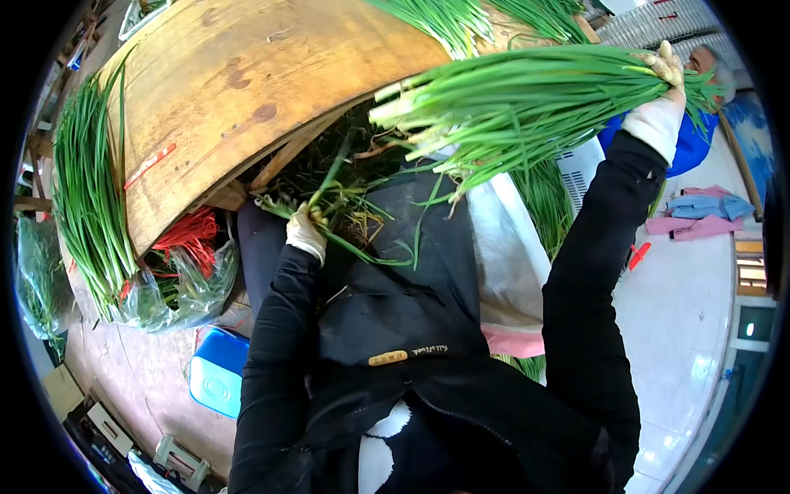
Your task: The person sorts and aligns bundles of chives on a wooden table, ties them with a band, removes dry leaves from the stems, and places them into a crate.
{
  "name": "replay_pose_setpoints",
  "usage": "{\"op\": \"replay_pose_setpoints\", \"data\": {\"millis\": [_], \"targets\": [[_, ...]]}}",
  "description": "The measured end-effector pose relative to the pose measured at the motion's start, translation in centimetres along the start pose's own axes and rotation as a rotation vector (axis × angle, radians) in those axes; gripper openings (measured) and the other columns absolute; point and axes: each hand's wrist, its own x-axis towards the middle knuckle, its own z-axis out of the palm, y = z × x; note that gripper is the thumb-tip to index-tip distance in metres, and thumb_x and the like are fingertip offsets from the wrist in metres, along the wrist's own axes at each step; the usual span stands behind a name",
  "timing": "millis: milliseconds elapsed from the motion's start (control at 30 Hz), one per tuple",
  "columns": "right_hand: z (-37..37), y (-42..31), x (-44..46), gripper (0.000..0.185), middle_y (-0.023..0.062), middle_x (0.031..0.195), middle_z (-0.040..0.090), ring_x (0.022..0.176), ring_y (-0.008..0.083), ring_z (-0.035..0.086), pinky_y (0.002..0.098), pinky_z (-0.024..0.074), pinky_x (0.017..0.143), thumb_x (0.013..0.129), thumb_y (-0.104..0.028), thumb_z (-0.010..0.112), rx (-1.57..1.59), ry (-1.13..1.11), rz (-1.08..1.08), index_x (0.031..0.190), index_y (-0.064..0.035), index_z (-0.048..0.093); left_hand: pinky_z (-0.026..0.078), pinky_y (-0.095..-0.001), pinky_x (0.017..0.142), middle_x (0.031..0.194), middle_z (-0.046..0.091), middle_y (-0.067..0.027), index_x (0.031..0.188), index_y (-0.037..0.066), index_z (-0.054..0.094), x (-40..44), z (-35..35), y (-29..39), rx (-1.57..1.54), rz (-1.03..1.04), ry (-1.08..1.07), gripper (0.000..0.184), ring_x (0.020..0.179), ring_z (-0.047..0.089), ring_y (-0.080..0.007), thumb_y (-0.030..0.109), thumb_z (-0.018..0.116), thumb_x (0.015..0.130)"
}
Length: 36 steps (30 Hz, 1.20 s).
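Note:
A large bunch of green chives (518, 103) stretches across the upper right. My right hand (662, 86), in a pale glove, grips it near the leaf tips, and the whitish root ends point left over the table's edge. My left hand (306, 230), also gloved, is closed around a few loose chive leaves and stringy scraps (333, 193) above my lap. More stray leaves lie on my dark apron (428, 222). Part of the right hand's fingers is hidden among the leaves.
A wooden table (239, 74) curves in front, bearing a chive bundle (95, 181) at left and more chives (444, 25) at the back. Below it sit red ties (193, 239), a plastic bag (185, 288) and a blue box (218, 370). Another person (712, 70) is at far right.

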Motion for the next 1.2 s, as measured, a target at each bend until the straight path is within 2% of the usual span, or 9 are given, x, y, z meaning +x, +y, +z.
{"op": "replay_pose_setpoints", "data": {"millis": [100, 133, 267, 467, 600, 700, 1000, 1067, 1200], "targets": [[-1.0, -0.1, 1.1, 0.033, -0.0001, 0.052, 0.048, 0.055, 0.0151, 0.047, 0.0276, 0.0414, 0.062, 0.082, -0.007, 0.048, 0.037, 0.054, 0.146, 0.050, -0.0095, 0.043, 0.043, -0.0304, 0.077, 0.085, 0.062, -0.0089, 0.088, 0.005, 0.055, -5.4, 6.2, -0.4, 0.045, -0.027, -0.374, 0.019, 0.079, 0.057, -0.0163, 0.023, 0.057, 0.082], [-1.3, 0.2, 1.2, 0.034, 0.0003, 0.053, 0.050, 0.055, 0.0156, 0.047, 0.0281, 0.0411, 0.061, 0.082, -0.006, 0.048, 0.076, 0.139, 0.212, 0.048, -0.0100, 0.043, 0.038, -0.0473, 0.088, 0.105, 0.059, -0.0085, 0.094, 0.008, 0.055, -6.0, 7.6, -0.8, 0.114, 0.046, -0.564, 0.026, 0.101, 0.050, -0.0234, 0.027, 0.062, 0.078], [-2.0, 2.0, 0.7, 0.014, 0.0054, 0.057, 0.049, 0.061, 0.0184, 0.047, 0.0320, 0.0422, 0.063, 0.079, -0.003, 0.049, 0.165, 0.012, 0.325, 0.065, -0.0028, 0.050, 0.046, -0.0306, 0.071, 0.100, 0.058, -0.0100, 0.120, 0.005, 0.039, -10.1, 12.4, -1.9, 0.350, 0.075, -1.021, 0.053, 0.084, 0.056, -0.0193, 0.019, 0.065, 0.076], [-0.4, 2.9, 0.6, 0.013, 0.0056, 0.059, 0.050, 0.062, 0.0182, 0.050, 0.0315, 0.0424, 0.062, 0.077, -0.005, 0.048, -0.252, 0.191, 0.027, 0.065, -0.0029, 0.049, 0.043, -0.0244, 0.059, 0.078, 0.060, -0.0042, 0.099, 0.002, 0.055, -7.5, 8.5, -2.2, 0.784, 0.203, -0.830, 0.024, 0.068, 0.053, -0.0134, 0.022, 0.052, 0.086], [-0.6, -0.1, 1.6, 0.039, 0.0017, 0.051, 0.049, 0.059, 0.0161, 0.049, 0.0284, 0.0407, 0.061, 0.085, -0.012, 0.047, 0.017, 0.050, 0.332, 0.046, -0.0129, 0.042, 0.029, -0.0257, 0.042, 0.056, 0.047, 0.0023, 0.087, 0.009, 0.059, 0.8, 0.0, -1.7, 0.414, 0.096, -0.118, 0.033, 0.044, 0.037, -0.0111, 0.039, 0.045, 0.087], [-0.7, -0.2, 2.0, 0.042, -0.0001, 0.051, 0.050, 0.057, 0.0139, 0.049, 0.0269, 0.0404, 0.061, 0.086, -0.012, 0.045, -0.006, 0.121, 0.238, 0.045, -0.0144, 0.040, 0.033, -0.0246, 0.045, 0.053, 0.040, 0.0036, 0.086, 0.008, 0.058, -1.5, 2.1, -1.1, 0.318, 0.011, -0.376, 0.041, 0.045, 0.036, -0.0091, 0.047, 0.043, 0.086], [1.0, 2.3, -1.3, 0.026, 0.0024, 0.062, 0.057, 0.055, 0.0096, 0.053, 0.0231, 0.0473, 0.063, 0.090, -0.018, 0.036, 0.715, -1.296, 0.407, 0.072, -0.0102, 0.053, 0.051, -0.0333, 0.076, 0.099, 0.058, -0.0145, 0.109, 0.000, 0.050, -10.7, 10.9, -1.5, -0.085, -0.240, -1.204, 0.034, 0.093, 0.057, -0.0226, 0.007, 0.060, 0.077], [4.0, 2.1, -1.4, 0.025, 0.0078, 0.067, 0.058, 0.058, 0.0151, 0.056, 0.0243, 0.0495, 0.063, 0.089, -0.018, 0.042, 0.722, -1.745, 0.466, 0.082, -0.0044, 0.061, 0.050, -0.0275, 0.066, 0.093, 0.060, -0.0079, 0.101, 0.002, 0.057, -9.6, 11.4, -0.8, 0.348, -0.227, -0.839, 0.026, 0.076, 0.057, -0.0169, 0.011, 0.058, 0.077], [4.6, -0.4, -5.5, 0.028, 0.0083, 0.062, 0.054, 0.053, 0.0150, 0.053, 0.0258, 0.0492, 0.055, 0.086, -0.018, 0.049, 0.600, -1.607, 0.423, 0.075, 0.0024, 0.066, 0.029, -0.0219, 0.039, 0.054, 0.039, 0.0063, 0.095, 0.006, 0.058, -0.8, 2.7, 0.9, 0.036, -0.153, -0.385, 0.023, 0.040, 0.032, -0.0058, 0.026, 0.049, 0.086]]}}
